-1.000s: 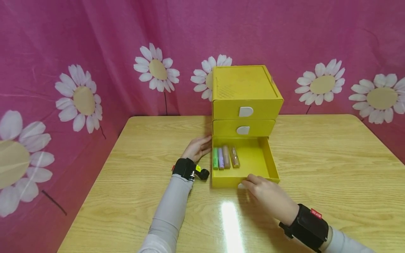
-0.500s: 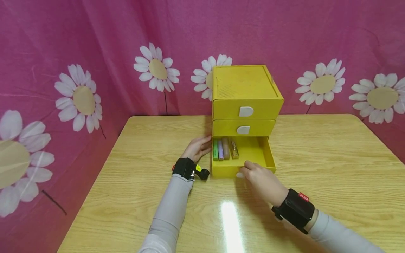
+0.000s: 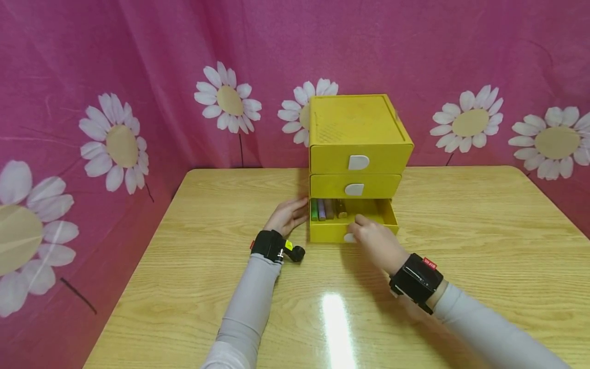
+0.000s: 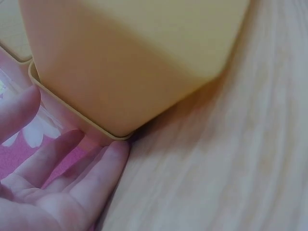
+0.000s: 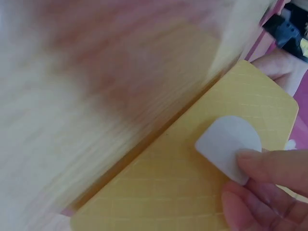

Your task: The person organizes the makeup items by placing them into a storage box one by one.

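A yellow drawer cabinet (image 3: 359, 120) stands towards the back of the table, its bottom drawer (image 3: 328, 234) partly pulled out. My right hand (image 3: 380, 246) pinches that drawer's white handle (image 5: 226, 144), the thumb lying on the face of the tab in the right wrist view. Inside the drawer, on the left, lie a green stick (image 3: 314, 211), a purple stick (image 3: 321, 211), a brownish tube (image 3: 329, 210) and a glittery gold-brown tube (image 3: 341, 209). My left hand (image 3: 287, 217) touches the cabinet's left side, fingers extended; in the left wrist view the fingertips (image 4: 118, 148) meet the casing's lower corner.
Two upper drawers with white handles (image 3: 358, 162) are closed. The wooden table (image 3: 207, 215) extends to both sides. A pink curtain (image 3: 369, 46) with white flowers hangs behind it. Each wrist wears a black strap (image 3: 416, 281) with a camera.
My right hand has pushed the bottom drawer inward, away from me, so less of it sticks out. The sticks and tubes have slid back with it. My left hand has stayed in place.
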### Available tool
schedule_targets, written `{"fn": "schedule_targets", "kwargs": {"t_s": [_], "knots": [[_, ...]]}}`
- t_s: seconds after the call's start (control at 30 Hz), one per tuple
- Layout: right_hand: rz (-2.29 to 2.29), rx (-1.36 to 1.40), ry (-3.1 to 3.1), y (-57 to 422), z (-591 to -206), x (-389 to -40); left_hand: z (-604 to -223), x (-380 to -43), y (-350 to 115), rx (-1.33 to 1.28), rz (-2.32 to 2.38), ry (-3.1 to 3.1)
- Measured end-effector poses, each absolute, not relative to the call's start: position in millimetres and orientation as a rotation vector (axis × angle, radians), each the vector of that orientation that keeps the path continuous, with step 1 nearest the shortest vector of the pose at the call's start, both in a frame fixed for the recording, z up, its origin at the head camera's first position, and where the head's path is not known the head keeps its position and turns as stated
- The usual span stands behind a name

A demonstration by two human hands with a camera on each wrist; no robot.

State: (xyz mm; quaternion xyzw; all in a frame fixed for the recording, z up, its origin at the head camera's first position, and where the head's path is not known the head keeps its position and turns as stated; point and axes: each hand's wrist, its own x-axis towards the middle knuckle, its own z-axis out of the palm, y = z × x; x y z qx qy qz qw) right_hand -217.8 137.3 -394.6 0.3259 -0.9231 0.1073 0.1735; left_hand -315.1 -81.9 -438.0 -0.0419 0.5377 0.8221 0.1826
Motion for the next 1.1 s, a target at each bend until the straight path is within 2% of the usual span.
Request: {"fn": "schedule_targets", "kwargs": {"t_s": [0.5,1.1], "knots": [[0.285,0.838,-2.603,134.2,-398.4,-258.9,-438.0,-314.7,-83.3,-0.102,2.297,1.536],[0.269,0.740,-2.548,131.7,-406.5,-270.6,-438.6,-315.7,-82.9,-0.078,2.290,1.542]]}}
